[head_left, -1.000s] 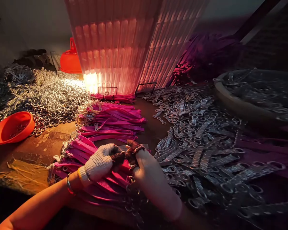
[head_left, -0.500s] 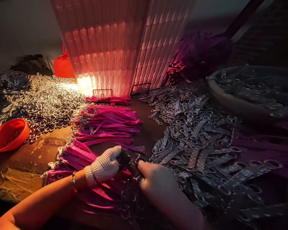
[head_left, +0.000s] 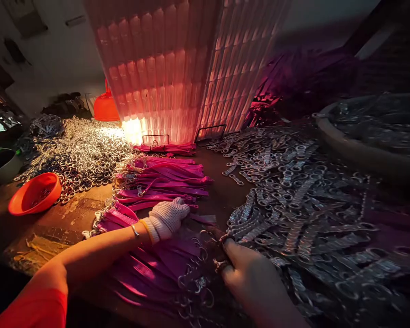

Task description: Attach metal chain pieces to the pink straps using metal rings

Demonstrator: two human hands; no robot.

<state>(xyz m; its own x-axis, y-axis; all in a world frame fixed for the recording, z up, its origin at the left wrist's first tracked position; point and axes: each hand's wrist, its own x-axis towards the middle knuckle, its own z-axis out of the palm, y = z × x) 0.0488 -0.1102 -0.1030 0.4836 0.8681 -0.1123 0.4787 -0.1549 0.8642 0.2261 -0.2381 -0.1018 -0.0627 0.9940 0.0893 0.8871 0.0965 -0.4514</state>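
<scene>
My left hand (head_left: 167, 217), in a white dotted glove, reaches over the rows of pink straps (head_left: 171, 173). Its fingertips are curled down at one strap (head_left: 205, 219) whose end lies out to the right. Metal fittings sit at the left ends of the straps. Lower and to the right, my bare right hand (head_left: 248, 269) is closed around something dark, with a narrow tip pointing left. What it grips is too dim to name. Below both hands lie more pink straps (head_left: 150, 273), with metal rings (head_left: 200, 284) at their right ends.
Silver rings (head_left: 89, 155) are heaped at the left behind a red bowl (head_left: 36, 196). A red lamp (head_left: 106, 107) shines beside a ribbed translucent panel (head_left: 157, 82). Chain-like metal pieces (head_left: 294, 196) spread over the right side, below a large basin (head_left: 341, 132).
My hands have parted. The left has moved up and right onto the straps; the right has drawn away with the dark object. The camera view has shifted left.
</scene>
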